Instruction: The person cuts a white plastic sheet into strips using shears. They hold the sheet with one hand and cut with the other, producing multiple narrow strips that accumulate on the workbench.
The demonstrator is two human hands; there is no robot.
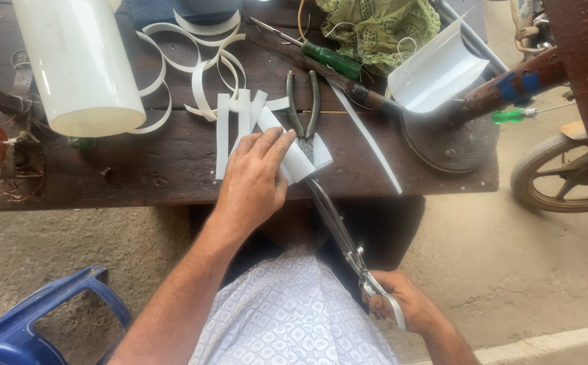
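Note:
My left hand (255, 177) grips a folded white plastic strip (299, 161) at the front edge of a dark wooden workbench (159, 169). My right hand (402, 309) holds the handles of long metal scissors (338, 226) low by my lap. Their blades reach up to the strip and meet it near my left fingers. More cut white strips (236, 111) lie flat just beyond my left hand.
A big white plastic tube (81, 64) stands at the back left beside curled white offcuts (192, 54). Pliers (304, 108), a green-handled screwdriver (331, 59), a green cloth (375, 23), a bent white sheet (439, 71) and a round metal disc (449, 145) crowd the bench. Blue chair (30, 324) at lower left, wheel (561, 179) on the right.

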